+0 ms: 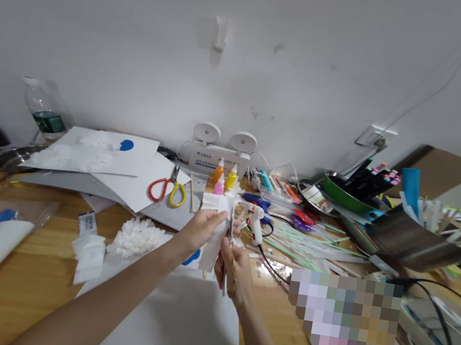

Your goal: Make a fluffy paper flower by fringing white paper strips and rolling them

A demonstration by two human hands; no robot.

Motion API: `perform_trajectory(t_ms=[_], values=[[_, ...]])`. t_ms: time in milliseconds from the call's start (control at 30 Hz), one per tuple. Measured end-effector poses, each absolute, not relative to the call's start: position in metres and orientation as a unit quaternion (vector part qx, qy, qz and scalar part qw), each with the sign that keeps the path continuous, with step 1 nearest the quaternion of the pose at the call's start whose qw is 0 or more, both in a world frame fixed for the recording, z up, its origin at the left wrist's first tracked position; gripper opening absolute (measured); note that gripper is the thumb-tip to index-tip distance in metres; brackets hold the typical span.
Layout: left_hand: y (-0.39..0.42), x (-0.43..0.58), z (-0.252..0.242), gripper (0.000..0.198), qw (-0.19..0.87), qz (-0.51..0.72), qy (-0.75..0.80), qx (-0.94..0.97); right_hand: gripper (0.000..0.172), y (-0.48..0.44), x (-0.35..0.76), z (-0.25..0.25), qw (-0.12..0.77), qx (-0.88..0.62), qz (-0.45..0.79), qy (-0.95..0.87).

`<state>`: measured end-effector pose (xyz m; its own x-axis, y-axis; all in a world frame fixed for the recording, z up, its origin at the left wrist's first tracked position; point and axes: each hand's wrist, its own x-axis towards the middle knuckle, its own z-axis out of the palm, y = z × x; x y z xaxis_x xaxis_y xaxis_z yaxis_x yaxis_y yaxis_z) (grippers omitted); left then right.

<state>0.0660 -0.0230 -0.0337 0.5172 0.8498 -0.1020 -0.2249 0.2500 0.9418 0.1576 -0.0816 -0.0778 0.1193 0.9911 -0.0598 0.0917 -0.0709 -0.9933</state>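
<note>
My left hand [205, 225] is closed on a strip of white paper [209, 258], thumb on top, held upright above the table. In my right hand [236, 270] are scissors with gold-coloured handles [231, 280], their blades pointing away from me along the strip's right edge. Whether the blades are cutting into the paper I cannot tell. Below lies a large white sheet [172, 321]. A fluffy white paper cluster [136, 239] rests left of my hands, and a blue shape [191, 257] shows partly behind the strip.
Red-and-yellow-handled scissors [168, 189] lie on papers at the back. Small paint bottles [231, 178] stand before an emergency lamp [219, 156]. To the right are a white glue gun [256, 226] with its cord, a green pan of markers [347, 194] and a power strip [436, 333].
</note>
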Motion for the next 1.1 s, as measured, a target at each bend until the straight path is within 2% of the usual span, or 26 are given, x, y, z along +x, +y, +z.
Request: perform_trajectory(t_ms=[267, 600, 800, 967, 1100], values=[[-0.0212, 0.0649, -0.0346, 0.036, 0.729, 0.37, 0.311, 0.485, 0.058, -0.0788, 0.1581, -0.0865, 0.491, -0.565, 0.462, -0.475], [-0.0215, 0.064, -0.0308, 0.035, 0.736, 0.413, 0.281, 0.458, 0.064, -0.0815, 0.1559, -0.0796, 0.454, -0.58, 0.456, -0.5], [-0.0228, 0.0628, -0.029, 0.036, 0.717, 0.371, 0.313, 0.5, 0.064, -0.0822, 0.1571, -0.0833, 0.481, -0.556, 0.468, -0.49], [-0.0235, 0.0616, -0.0292, 0.046, 0.703, 0.287, 0.328, 0.562, 0.059, -0.0815, 0.1607, -0.0817, 0.509, -0.529, 0.488, -0.472], [-0.0247, 0.0616, -0.0285, 0.042, 0.685, 0.288, 0.341, 0.576, 0.063, -0.0818, 0.1605, -0.0779, 0.511, -0.542, 0.459, -0.485]])
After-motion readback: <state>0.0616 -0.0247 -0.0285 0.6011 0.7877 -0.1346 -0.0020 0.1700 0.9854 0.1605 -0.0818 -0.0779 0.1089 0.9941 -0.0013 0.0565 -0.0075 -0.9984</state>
